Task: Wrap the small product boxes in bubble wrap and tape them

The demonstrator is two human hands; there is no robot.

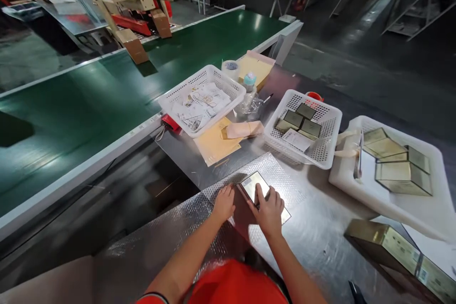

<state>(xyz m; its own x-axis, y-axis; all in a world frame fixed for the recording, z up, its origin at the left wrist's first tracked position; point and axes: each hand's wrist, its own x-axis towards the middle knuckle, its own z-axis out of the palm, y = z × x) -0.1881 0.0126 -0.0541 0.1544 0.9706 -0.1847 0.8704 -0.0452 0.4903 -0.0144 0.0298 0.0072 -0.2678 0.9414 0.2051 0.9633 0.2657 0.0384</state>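
Black-edged box (252,183) on bubble wrap (273,165), white basket (330,128) beyond

From here I count one grey metal table (309,242), two perforated white plastic baskets (226,78) and one white plastic tub (377,204) on it, two bare hands (270,211) at one black-edged rectangular box (251,184), one green conveyor belt (199,38).

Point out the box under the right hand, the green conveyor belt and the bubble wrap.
Box (253,184): head view, its pale top face.
Green conveyor belt (107,90): head view, bare upper surface.
Bubble wrap (283,174): head view, its uncovered part.
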